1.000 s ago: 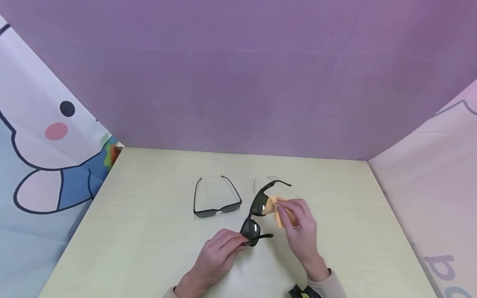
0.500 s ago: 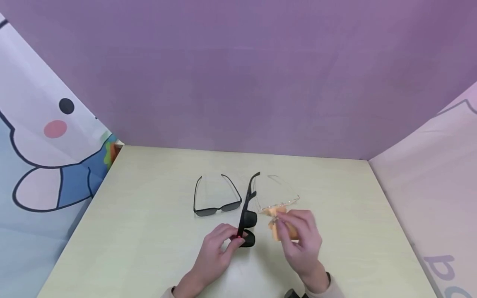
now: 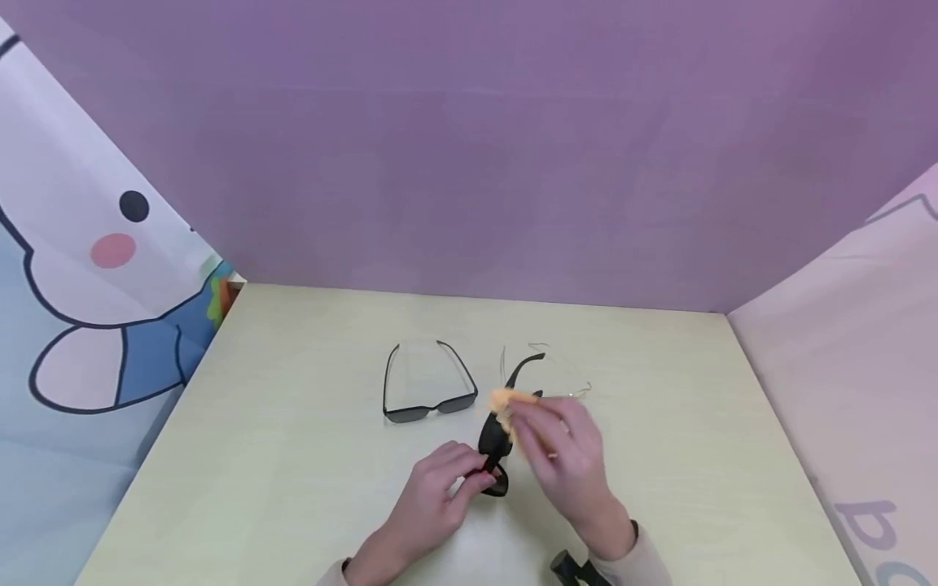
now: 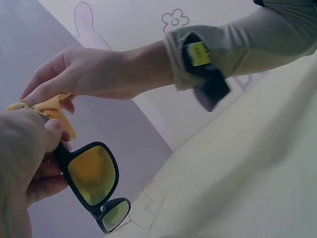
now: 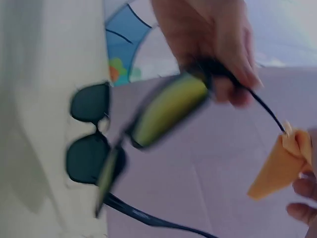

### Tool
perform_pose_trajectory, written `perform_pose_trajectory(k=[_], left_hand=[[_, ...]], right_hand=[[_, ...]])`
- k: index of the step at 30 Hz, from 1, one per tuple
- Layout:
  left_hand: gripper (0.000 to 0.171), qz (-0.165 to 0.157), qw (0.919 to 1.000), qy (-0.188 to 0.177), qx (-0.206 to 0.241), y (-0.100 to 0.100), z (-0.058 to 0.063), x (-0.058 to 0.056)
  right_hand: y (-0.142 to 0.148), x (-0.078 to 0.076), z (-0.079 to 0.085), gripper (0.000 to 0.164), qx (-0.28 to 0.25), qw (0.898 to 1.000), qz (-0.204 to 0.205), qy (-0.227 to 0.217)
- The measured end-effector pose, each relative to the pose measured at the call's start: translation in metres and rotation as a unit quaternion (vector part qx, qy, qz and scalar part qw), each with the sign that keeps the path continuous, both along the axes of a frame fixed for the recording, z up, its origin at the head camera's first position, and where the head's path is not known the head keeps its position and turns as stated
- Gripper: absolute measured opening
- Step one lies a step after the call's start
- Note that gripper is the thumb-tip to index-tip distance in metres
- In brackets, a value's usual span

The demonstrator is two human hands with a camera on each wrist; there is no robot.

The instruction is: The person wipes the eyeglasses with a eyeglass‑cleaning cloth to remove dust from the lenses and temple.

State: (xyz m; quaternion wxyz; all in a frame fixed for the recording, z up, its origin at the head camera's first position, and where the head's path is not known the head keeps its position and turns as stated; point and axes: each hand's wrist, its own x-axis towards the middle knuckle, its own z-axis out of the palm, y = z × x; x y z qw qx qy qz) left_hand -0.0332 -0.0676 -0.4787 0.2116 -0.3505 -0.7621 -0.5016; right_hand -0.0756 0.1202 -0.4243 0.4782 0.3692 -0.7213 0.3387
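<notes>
My left hand point(image 3: 436, 492) grips a pair of black sunglasses point(image 3: 494, 437) near one hinge, above the table. Their lenses point(image 4: 94, 174) look yellow-green in the left wrist view. My right hand point(image 3: 567, 452) pinches a bunched orange cloth point(image 5: 277, 168) between thumb and fingers. In the right wrist view the cloth is at the end of a thin temple arm that runs out from my left hand. From the head view, the cloth and right fingers hide part of the frame.
A second pair of dark sunglasses point(image 3: 409, 413) stands unfolded on the table point(image 3: 293, 456), left of the hands. Thin wire-framed glasses point(image 3: 579, 392) lie behind my right hand, partly hidden. A purple backdrop point(image 3: 469, 163) borders the table's far edge.
One second ago the cloth was against a lens. The sunglasses then swung edge-on, apart from the cloth, and have turned again. My right hand has moved left, bringing the cloth back to them.
</notes>
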Motion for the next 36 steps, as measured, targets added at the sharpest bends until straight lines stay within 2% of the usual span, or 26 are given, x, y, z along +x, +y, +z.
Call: perform_pose_trajectory(k=[2,4,8,11,13,18,20,25,27,33,36], left_hand=[[0.005,-0.001,1.0,0.002,0.001,0.0,0.0,0.001],[0.005,-0.002,1.0,0.005,0.001,0.0,0.0,0.001],[0.007,0.007,0.9998,0.019,-0.001,0.0,0.0,0.0],[0.009,0.01,0.9997,0.023,0.0,0.0,0.001,-0.001],[0.008,0.006,0.9997,0.022,0.001,0.0,0.002,-0.001],[0.004,-0.005,0.9999,0.015,0.004,0.001,0.002,-0.001],[0.004,-0.007,0.9999,0.012,0.004,0.001,0.001,0.0],[0.004,-0.004,1.0,0.008,0.002,0.001,0.002,0.0],[0.005,-0.003,1.0,0.006,0.003,0.001,0.003,0.0],[0.005,-0.016,0.9998,-0.006,0.011,0.001,0.002,0.0],[0.006,-0.02,0.9997,-0.008,0.012,0.001,0.001,0.001]], right_hand=[[0.003,-0.003,0.001,0.028,-0.028,0.999,-0.011,-0.012],[0.002,-0.003,0.001,0.029,-0.028,0.999,0.003,-0.015],[-0.004,0.003,-0.003,0.025,0.038,0.996,0.077,0.011],[-0.006,0.005,-0.006,0.024,0.049,0.994,0.099,0.021],[-0.005,0.003,-0.006,0.024,0.017,0.996,0.089,0.014],[0.002,-0.006,-0.004,0.028,-0.072,0.997,0.019,-0.005],[0.002,-0.006,-0.004,0.029,-0.073,0.997,0.008,0.002],[-0.003,0.001,-0.008,0.026,-0.003,0.997,0.069,0.032],[-0.005,0.003,-0.009,0.025,0.01,0.996,0.081,0.037],[0.002,-0.004,-0.009,0.027,-0.061,0.997,0.041,0.007],[0.005,-0.005,-0.009,0.027,-0.077,0.997,0.029,-0.003]])
